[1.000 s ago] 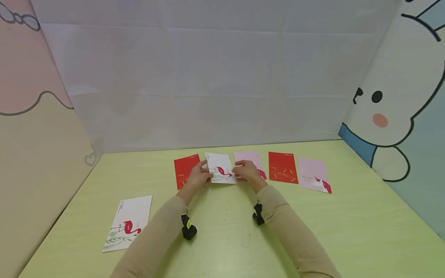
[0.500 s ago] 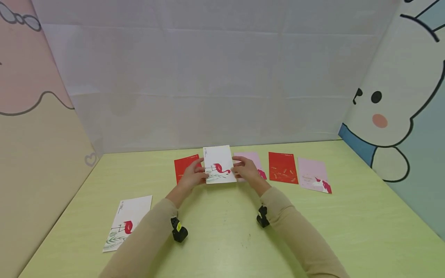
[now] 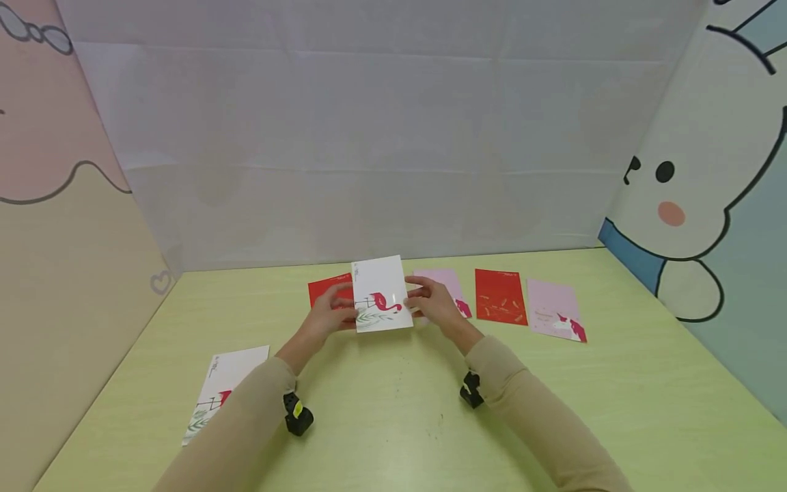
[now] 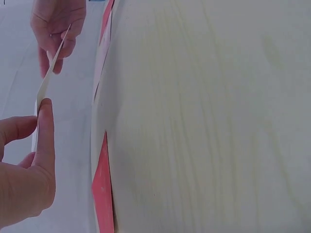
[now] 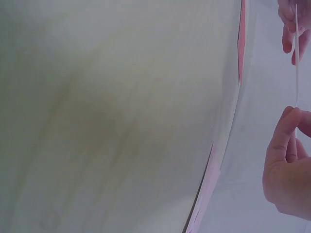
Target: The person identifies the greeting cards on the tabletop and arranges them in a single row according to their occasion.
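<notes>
A white card with a red flamingo and green leaves (image 3: 382, 290) is held up off the table, tilted toward the head camera. My left hand (image 3: 326, 313) pinches its left edge between thumb and fingers. On the opposite edge my right hand (image 3: 438, 305) pinches it the same way. Both wrist views show the card edge-on as a thin white strip (image 4: 48, 80) between the two hands. Behind the left hand lies a red card (image 3: 326, 285), partly covered. A pink card (image 3: 444, 279) is partly hidden behind the right hand.
Farther right on the pale green table (image 3: 393, 424) lie another red card (image 3: 501, 296) and another pink card (image 3: 553, 304) with a unicorn. A second flamingo card (image 3: 230, 369) lies at left, partly under the left sleeve. A white sheet (image 3: 393, 137) hangs behind the table.
Both hands have lifted the flamingo card from the row, and it has come slightly left and nearer. The left forearm now covers more of the flamingo card at left.
</notes>
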The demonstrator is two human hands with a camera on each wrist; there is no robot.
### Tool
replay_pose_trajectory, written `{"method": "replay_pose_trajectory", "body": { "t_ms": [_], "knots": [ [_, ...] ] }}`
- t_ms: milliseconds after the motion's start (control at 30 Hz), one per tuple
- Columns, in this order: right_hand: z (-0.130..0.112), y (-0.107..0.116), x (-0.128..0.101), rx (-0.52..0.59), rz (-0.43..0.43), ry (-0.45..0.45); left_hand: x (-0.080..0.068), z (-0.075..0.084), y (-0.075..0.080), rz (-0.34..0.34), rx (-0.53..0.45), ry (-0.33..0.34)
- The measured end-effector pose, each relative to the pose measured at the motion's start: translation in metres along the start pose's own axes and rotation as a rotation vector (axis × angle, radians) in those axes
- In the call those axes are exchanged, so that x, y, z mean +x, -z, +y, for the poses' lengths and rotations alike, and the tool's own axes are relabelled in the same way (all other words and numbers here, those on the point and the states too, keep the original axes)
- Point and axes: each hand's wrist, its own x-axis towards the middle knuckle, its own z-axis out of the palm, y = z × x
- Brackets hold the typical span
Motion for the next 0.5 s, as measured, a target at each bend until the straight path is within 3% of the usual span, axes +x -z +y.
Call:
{"method": "replay_pose_trajectory", "body": {
  "t_ms": [200,500],
  "knots": [
    [-0.003,-0.004,-0.009,0.007,-0.018,0.021,-0.010,-0.001,0.008,-0.016,0.051,-0.018],
    [-0.008,-0.010,-0.025,0.026,-0.075,0.072,-0.025,-0.004,0.022,-0.083,0.025,-0.060]
  ]
}}
